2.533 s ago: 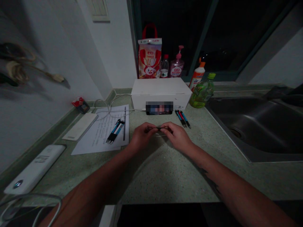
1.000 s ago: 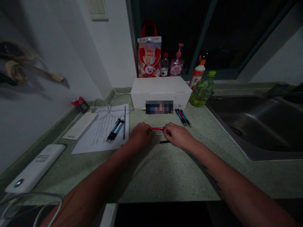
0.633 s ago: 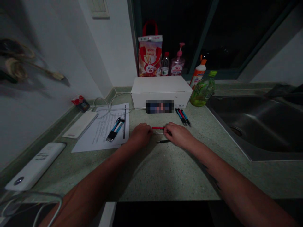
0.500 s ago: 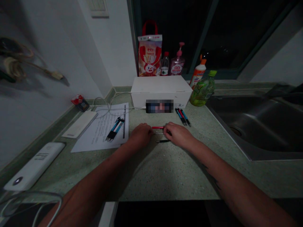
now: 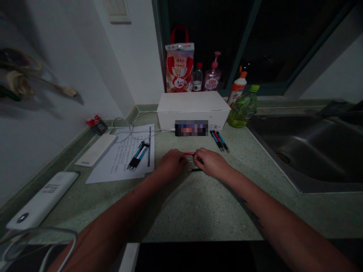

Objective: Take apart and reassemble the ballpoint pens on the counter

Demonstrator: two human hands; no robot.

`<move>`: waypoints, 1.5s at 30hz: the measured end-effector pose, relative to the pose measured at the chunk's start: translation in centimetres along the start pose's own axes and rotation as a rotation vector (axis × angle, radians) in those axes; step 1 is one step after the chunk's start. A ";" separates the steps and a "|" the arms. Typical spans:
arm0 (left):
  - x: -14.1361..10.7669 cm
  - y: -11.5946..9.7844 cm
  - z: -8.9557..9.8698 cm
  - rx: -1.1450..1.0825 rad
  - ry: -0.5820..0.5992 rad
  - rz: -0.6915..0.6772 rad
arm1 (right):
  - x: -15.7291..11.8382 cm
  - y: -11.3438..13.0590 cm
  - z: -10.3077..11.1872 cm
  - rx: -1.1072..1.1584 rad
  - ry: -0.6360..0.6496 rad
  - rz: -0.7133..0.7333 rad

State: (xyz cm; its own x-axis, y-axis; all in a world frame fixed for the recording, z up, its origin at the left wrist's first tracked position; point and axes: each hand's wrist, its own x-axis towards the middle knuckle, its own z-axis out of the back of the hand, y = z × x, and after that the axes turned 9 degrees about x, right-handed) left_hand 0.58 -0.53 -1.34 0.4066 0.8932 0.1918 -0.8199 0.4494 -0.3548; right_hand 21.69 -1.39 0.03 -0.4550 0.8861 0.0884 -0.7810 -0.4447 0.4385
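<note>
Head view: both hands were low over the surface [image 5: 181, 211], near its middle. Left hand [image 5: 171, 165] had its fingers curled, pinching the left end of the red barrel [image 5: 188, 153]. Right hand [image 5: 212, 162] pinched the right end, fingers curled too. Barrel ran level across the gap, red mid-section showing; both ends were hidden by fingers, so can't tell what was on them.

Thin rod [image 5: 190, 161], pale, sat just on the near side of the barrel, between the hands; ends hidden, contact with fingers unclear. Black piece [image 5: 195, 170] with a pointed tip lay on the surface, nearer the camera, its right end close to the right hand.

Phone [image 5: 191, 128] was on its long side at the front of the white box [image 5: 194, 102], screen blurred out, cable [image 5: 166, 130] at its left end. Right pens [image 5: 219, 141] lay side by side, right of the phone. Left pens [image 5: 138, 156] lay bunched on the paper [image 5: 120, 158], left of the left hand. White slab [image 5: 96, 150] overlapped the paper's left edge.

Green bottle [image 5: 244, 107] stood right of the box, near the sink [image 5: 317, 147]. Bag [image 5: 179, 68], small bottle [image 5: 197, 78] and pump bottle [image 5: 212, 77] were behind the box.
</note>
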 end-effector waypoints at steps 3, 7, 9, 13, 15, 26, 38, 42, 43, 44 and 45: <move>0.1 0.1 -0.1 0.005 0.010 -0.008 | 0.0 -0.1 -0.1 -0.003 0.004 0.019; 0.1 -0.2 -0.2 0.001 0.001 0.011 | 0.0 0.1 -0.2 -0.018 0.005 0.030; 0.1 -0.5 -0.2 0.013 0.003 0.011 | 0.0 0.2 -0.3 -0.025 0.004 0.026; 0.1 -1.0 0.1 0.032 0.019 -0.006 | 0.0 0.3 -0.4 -0.012 -0.010 0.020; 0.1 -1.0 0.3 0.024 0.014 0.002 | 0.0 0.3 -0.4 0.013 -0.019 0.011; 0.9 -0.1 -0.6 -0.127 -0.061 0.040 | 1.3 -0.4 -0.5 -0.056 -0.125 -0.038; 1.3 1.8 0.3 0.015 -0.033 0.147 | 0.6 -1.0 0.0 -0.040 -0.089 -0.053; 1.3 1.4 0.2 0.023 -0.012 0.158 | 0.6 -0.6 0.0 -0.028 -0.060 -0.052; 1.3 1.4 0.0 0.016 -0.011 0.152 | 0.5 -0.4 0.0 -0.028 -0.055 -0.051; 1.3 1.3 -0.1 0.008 -0.013 0.146 | 0.5 -0.4 0.1 -0.027 -0.052 -0.051; 1.2 1.3 -0.3 0.001 -0.017 0.141 | 0.5 -0.3 0.1 -0.027 -0.051 -0.050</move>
State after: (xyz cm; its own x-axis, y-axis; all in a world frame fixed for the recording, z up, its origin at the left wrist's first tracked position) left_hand 0.12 1.17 -1.81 0.2809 0.9471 0.1555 -0.8688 0.3198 -0.3782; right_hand 21.73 -0.79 0.00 -0.3931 0.9125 0.1131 -0.8136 -0.4025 0.4196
